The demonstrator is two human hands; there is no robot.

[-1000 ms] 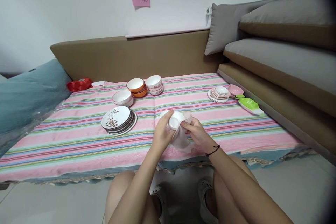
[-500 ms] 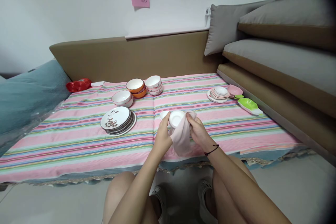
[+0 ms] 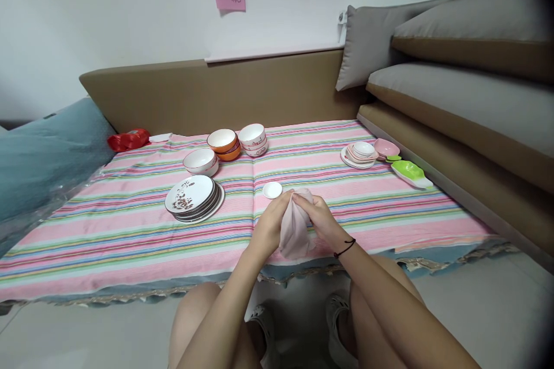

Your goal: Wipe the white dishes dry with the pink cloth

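Observation:
Both my hands meet over the striped cloth, wrapped round a pale pink rag that hangs between them. My left hand grips the rag from the left and my right hand pinches it from the right. The small white dish seen in the rag earlier is hidden inside it. Another small white dish lies on the cloth just beyond my left hand.
A stack of patterned plates lies to the left, with white and orange bowls behind it. Small pink dishes and a green dish lie at the right. Sofa cushions rise on the right, a teal cushion on the left.
The rag has closed over the small white dish that showed between my hands before. My hands have drawn together and a little lower.

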